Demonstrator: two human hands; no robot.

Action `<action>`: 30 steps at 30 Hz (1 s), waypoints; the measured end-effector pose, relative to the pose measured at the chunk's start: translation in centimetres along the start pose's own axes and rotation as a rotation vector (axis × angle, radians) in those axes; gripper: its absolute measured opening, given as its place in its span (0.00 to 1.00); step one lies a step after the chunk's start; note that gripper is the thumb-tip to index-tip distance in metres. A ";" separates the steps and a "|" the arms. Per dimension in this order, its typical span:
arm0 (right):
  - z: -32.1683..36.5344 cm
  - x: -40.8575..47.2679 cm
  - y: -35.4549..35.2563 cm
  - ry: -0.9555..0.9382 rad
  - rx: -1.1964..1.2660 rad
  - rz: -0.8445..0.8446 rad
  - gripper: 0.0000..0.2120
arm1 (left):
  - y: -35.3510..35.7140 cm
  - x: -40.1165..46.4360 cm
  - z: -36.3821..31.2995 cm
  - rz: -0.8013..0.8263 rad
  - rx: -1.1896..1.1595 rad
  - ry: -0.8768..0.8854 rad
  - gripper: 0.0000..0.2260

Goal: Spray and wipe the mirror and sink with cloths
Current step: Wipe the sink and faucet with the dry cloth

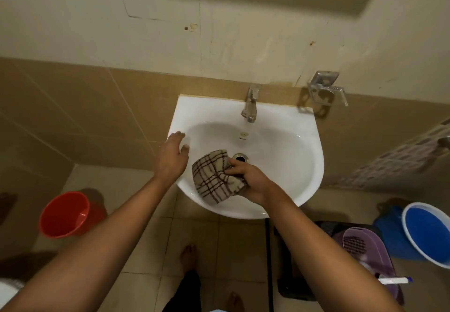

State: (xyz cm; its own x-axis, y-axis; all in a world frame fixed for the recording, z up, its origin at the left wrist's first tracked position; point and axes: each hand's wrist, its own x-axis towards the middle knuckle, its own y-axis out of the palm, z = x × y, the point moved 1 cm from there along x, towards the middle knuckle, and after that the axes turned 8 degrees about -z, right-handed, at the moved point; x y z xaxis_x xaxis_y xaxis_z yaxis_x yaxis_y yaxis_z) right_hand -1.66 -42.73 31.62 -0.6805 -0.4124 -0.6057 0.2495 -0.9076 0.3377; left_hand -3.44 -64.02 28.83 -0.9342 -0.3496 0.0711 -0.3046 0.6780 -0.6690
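Sink [287, 141], white and wall-mounted, sits mid-view with its tap [250, 104] at 12 o'clock of the basin and the drain [241, 159] at centre. Right hand [248, 180] grips a checked cloth [214, 177] at 7 o'clock of the drain. Left hand [171, 158], fingers relaxed and spread, rests on the rim at 9 o'clock

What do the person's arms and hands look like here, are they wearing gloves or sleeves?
No gloves and no sleeves show. Both forearms are bare all the way to the bottom edge of the picture, and the left hand and right hand are bare too. No watch, ring or bracelet can be seen on either wrist or on the fingers that show.
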 end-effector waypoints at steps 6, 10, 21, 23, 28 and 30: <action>-0.4 -3.4 -2.0 -0.028 0.364 0.141 0.20 | 0.0 -6.0 -4.6 0.327 -0.948 -0.622 0.33; -0.9 -5.0 -2.1 -0.139 0.285 0.156 0.25 | 0.8 -10.0 -7.4 0.455 -1.183 -0.605 0.27; -2.4 -6.4 -3.9 -0.239 -0.433 -0.300 0.16 | 1.1 -11.9 -7.5 0.326 -0.857 -0.564 0.13; -2.8 -6.0 -4.4 -0.242 -0.472 -0.392 0.14 | 1.2 -11.4 -7.5 0.374 -0.795 -0.554 0.11; -3.5 -4.7 -3.9 -0.236 -0.507 -0.580 0.11 | 2.3 -9.5 -6.6 0.413 -0.540 -0.468 0.15; -3.7 -4.2 -3.4 -0.230 -0.527 -0.670 0.11 | 3.1 -8.7 -6.3 0.352 -0.444 -0.406 0.17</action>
State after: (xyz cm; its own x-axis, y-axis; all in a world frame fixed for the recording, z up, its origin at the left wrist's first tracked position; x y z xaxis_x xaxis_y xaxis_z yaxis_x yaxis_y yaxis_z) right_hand 2.90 -38.22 30.32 -0.9055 0.1935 -0.3777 -0.0046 -0.8945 -0.4471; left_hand 2.56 -54.82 30.85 -0.8742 -0.2160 -0.4349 -0.1243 0.9653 -0.2295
